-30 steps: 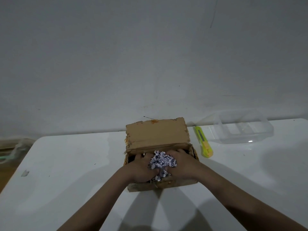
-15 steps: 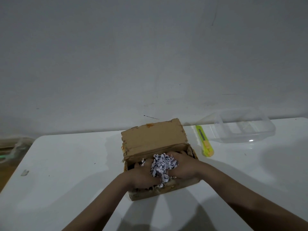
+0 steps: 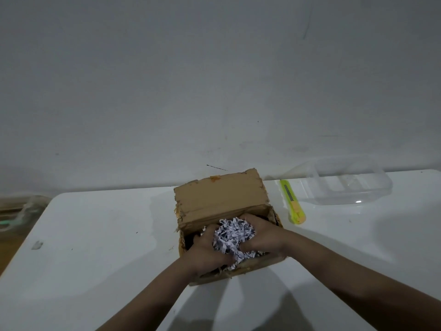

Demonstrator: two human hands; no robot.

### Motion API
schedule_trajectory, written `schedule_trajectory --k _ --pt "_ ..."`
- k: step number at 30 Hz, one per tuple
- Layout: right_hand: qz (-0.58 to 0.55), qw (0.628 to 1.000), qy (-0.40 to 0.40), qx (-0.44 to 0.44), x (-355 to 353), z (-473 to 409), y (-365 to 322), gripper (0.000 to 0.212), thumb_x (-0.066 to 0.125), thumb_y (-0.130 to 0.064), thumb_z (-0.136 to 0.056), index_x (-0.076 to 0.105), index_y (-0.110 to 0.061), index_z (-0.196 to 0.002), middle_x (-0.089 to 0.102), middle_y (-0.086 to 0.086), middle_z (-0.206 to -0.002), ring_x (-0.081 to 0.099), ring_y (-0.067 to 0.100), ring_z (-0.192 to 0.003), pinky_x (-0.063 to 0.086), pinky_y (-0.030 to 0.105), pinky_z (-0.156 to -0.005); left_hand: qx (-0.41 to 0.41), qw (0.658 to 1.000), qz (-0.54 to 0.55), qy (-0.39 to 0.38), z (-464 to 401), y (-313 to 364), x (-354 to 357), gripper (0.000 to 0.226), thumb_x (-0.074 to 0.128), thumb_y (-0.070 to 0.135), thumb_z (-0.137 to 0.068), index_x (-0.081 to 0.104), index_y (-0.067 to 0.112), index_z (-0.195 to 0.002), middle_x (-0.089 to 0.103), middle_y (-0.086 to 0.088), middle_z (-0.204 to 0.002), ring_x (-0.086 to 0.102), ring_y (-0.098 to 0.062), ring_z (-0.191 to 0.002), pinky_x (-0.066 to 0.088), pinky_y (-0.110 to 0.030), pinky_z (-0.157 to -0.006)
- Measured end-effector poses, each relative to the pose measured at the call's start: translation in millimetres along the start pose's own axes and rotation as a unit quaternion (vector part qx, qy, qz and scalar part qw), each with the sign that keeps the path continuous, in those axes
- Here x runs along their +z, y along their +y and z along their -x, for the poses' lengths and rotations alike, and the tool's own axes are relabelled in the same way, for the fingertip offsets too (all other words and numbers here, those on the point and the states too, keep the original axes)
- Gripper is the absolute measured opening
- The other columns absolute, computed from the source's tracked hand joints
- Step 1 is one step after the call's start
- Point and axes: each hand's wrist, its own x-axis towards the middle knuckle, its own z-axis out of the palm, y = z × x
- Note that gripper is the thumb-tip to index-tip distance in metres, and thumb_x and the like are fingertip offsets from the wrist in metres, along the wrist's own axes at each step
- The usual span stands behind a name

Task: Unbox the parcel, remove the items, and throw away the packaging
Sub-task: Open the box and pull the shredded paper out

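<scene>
Head cam: both hands point(image 3: 232, 244) clamped on shredded paper point(image 3: 232, 236) inside the box point(image 3: 222, 204); loose strands could easily spill.

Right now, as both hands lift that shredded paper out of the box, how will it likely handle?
The shredded paper is probably very light and compressible. It's loose strips, so bits may spill; some already trail below the left hand and right hand.
</scene>
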Motion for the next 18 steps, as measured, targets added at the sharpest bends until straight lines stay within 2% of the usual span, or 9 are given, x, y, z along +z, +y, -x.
schedule_trajectory --k 4,8,10,12,14,18 --pt "-0.010 1.000 0.013 -0.018 -0.4 3.2 -0.3 0.049 0.069 -0.002 -0.079 0.044 -0.027 -0.114 0.055 -0.013 -0.102 0.052 -0.006 -0.089 0.044 0.004 -0.062 0.011 0.999 0.030 0.010 -0.8 -3.0 2.2 0.084 0.078 0.045 -0.045 0.035 0.042 -0.118 0.045 -0.004 -0.130 0.045 -0.021 -0.120 0.044 -0.041 -0.102" --pt "-0.036 0.998 0.033 -0.025 0.5 6.2 4.2 0.046 0.070 -0.002 -0.077 0.049 -0.026 -0.110 0.060 -0.006 -0.106 0.057 0.000 -0.092 0.051 0.014 -0.078 0.029 0.997 0.060 0.034 3.4 -6.0 5.3 0.070 0.079 0.049 -0.045 0.041 0.053 -0.104 0.041 -0.003 -0.132 0.043 -0.023 -0.123 0.044 -0.044 -0.101" --pt "-0.044 0.997 0.048 -0.030 1.4 8.4 6.5 0.048 0.071 -0.002 -0.076 0.049 -0.025 -0.111 0.060 -0.008 -0.105 0.058 0.001 -0.094 0.051 0.015 -0.079 0.039 0.995 0.076 0.040 6.8 -7.0 5.8 0.069 0.081 0.047 -0.047 0.042 0.055 -0.103 0.044 -0.002 -0.131 0.046 -0.022 -0.120 0.046 -0.044 -0.100" --pt "-0.059 0.996 0.059 -0.031 1.6 8.2 9.0 0.048 0.073 -0.002 -0.074 0.051 -0.024 -0.110 0.063 -0.005 -0.109 0.060 0.007 -0.100 0.053 0.023 -0.085 0.057 0.992 0.104 0.040 9.5 -6.4 4.3 0.071 0.084 0.038 -0.052 0.044 0.047 -0.111 0.050 0.000 -0.128 0.051 -0.019 -0.116 0.047 -0.043 -0.099" --pt "-0.082 0.994 0.068 -0.029 2.0 7.1 10.5 0.048 0.075 -0.001 -0.071 0.054 -0.023 -0.108 0.065 0.001 -0.112 0.063 0.014 -0.104 0.053 0.034 -0.092 0.071 0.987 0.139 0.034 9.7 -6.4 3.3 0.069 0.085 0.021 -0.062 0.046 0.034 -0.117 0.057 0.002 -0.123 0.056 -0.015 -0.111 0.048 -0.041 -0.098" --pt "-0.104 0.992 0.071 -0.027 0.0 2.6 9.6 0.044 0.075 0.000 -0.071 0.057 -0.025 -0.103 0.067 0.002 -0.110 0.064 0.017 -0.103 0.053 0.037 -0.092 0.068 0.976 0.203 0.041 9.7 -2.4 2.7 0.063 0.081 0.003 -0.067 0.050 0.024 -0.117 0.063 0.003 -0.115 0.060 -0.014 -0.103 0.052 -0.030 -0.084"
